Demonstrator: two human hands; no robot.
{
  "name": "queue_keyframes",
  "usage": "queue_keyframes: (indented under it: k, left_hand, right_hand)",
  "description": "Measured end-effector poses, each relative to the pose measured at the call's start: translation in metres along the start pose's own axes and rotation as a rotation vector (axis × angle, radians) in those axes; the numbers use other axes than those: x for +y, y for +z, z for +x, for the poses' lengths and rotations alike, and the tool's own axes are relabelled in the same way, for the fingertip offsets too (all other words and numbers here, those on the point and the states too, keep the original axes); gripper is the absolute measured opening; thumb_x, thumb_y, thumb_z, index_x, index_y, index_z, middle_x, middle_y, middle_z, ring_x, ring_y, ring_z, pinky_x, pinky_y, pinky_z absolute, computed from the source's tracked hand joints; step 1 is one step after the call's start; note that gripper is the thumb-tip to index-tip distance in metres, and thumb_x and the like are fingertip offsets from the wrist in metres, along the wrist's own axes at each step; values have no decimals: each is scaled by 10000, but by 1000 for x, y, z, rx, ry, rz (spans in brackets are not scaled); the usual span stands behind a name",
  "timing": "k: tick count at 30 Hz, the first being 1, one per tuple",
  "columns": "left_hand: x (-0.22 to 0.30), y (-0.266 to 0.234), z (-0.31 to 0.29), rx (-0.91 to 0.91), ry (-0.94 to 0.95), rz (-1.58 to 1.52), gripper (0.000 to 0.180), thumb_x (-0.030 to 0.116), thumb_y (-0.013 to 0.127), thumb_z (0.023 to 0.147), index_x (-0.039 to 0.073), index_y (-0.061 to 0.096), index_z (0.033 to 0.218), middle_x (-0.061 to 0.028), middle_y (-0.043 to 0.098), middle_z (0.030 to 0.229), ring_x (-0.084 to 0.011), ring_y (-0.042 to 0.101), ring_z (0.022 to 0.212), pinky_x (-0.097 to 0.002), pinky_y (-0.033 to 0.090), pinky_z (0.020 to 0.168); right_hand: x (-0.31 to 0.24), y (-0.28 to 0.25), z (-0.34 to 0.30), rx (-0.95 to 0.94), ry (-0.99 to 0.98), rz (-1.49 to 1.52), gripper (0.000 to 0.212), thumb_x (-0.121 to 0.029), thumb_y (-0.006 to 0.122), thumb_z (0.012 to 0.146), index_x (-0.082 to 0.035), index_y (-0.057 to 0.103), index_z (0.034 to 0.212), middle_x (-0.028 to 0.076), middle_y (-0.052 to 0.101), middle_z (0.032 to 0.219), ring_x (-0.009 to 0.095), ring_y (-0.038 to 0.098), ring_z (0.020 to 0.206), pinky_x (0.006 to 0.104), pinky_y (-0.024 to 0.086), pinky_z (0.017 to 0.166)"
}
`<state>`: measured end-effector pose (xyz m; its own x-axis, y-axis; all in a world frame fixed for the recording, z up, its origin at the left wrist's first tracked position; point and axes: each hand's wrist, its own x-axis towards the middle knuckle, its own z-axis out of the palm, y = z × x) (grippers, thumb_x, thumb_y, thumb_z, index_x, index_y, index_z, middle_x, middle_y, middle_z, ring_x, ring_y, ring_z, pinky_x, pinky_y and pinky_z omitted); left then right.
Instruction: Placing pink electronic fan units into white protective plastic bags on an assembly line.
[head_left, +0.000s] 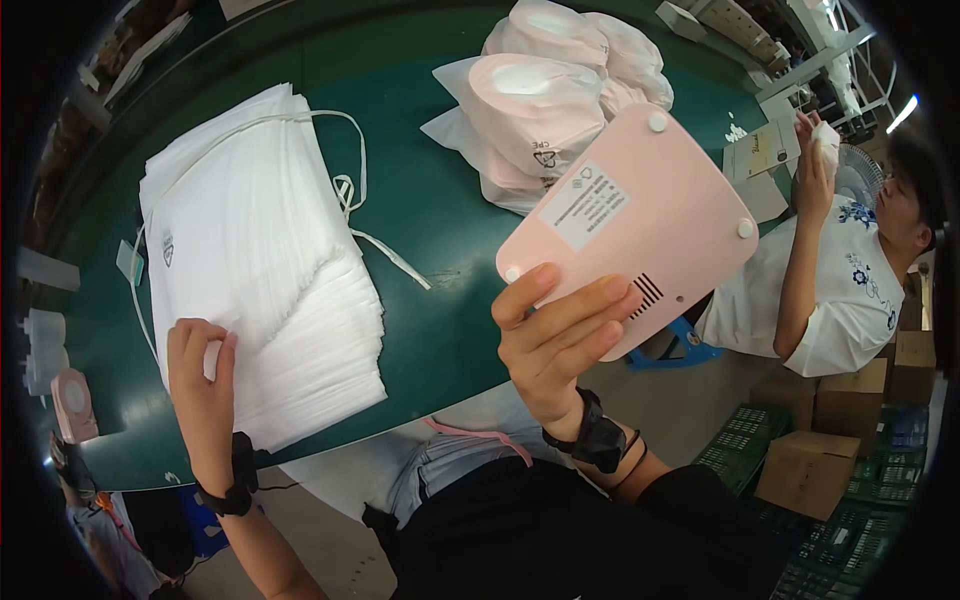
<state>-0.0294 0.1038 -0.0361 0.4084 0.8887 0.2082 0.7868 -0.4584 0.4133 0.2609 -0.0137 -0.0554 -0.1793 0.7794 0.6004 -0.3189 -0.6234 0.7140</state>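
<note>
My right hand (560,345) holds up a flat pink plastic device (660,215), fingers across the vent slots on its underside. That face bears round white feet and a white label (585,205). On the left, a thick stack of thin white plastic bags (250,240) lies on the green table. My left hand (200,365) rests at the stack's near left edge, thumb and forefinger pinched on the top bag. A loose white tie (360,160) loops over the stack and trails right.
Several bagged pink devices (540,100) are heaped beyond my right hand on the green table (440,330). Another pink device (72,405) stands at the far left edge. A co-worker (830,270) at the right handles something white beside a small box (765,150). Cartons (810,470) and green crates (745,440) stand lower right.
</note>
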Motion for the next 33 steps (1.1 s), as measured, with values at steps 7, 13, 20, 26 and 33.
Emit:
queue_keyframes:
  k: [7,13,20,26,33]
  left_hand:
    - [23,1,-3,90,60,-207,56,-12,594,800,-39,568,842,-156,566,810,-287,551,741,-304,441,696]
    - [30,10,8,29,-144,-545,120,56,685,771,-18,592,780,-42,571,662,-109,539,624,-229,427,609]
    - [49,34,0,-31,-172,-1159,159,-19,588,830,-24,614,987,-58,582,866,-95,550,794,-223,450,723]
    - [76,49,-10,16,-57,-1166,143,-1,539,862,-34,571,998,-32,562,844,-92,535,765,-219,443,699]
    - [46,39,-18,19,-301,-1273,121,54,511,898,8,496,1009,14,519,731,-34,448,636,-181,361,559]
  right_hand:
    - [-3,-7,-19,209,-236,-168,371,-63,545,854,17,401,1187,106,651,985,201,667,854,365,430,946]
    - [-9,6,-43,380,-299,-640,491,-229,550,875,-15,375,1281,155,550,1192,236,587,1057,394,399,981]
    - [-14,-28,-56,619,-391,-1446,662,-310,567,818,-96,306,1388,137,455,1332,272,443,1229,423,354,1027]
    - [-23,-61,-40,680,-411,-1510,671,-308,574,787,-104,337,1381,85,455,1350,263,437,1236,431,359,1028]
    - [-36,-20,-41,590,-609,-1570,591,-296,555,817,-108,393,1353,90,488,1320,245,466,1208,429,380,1006]
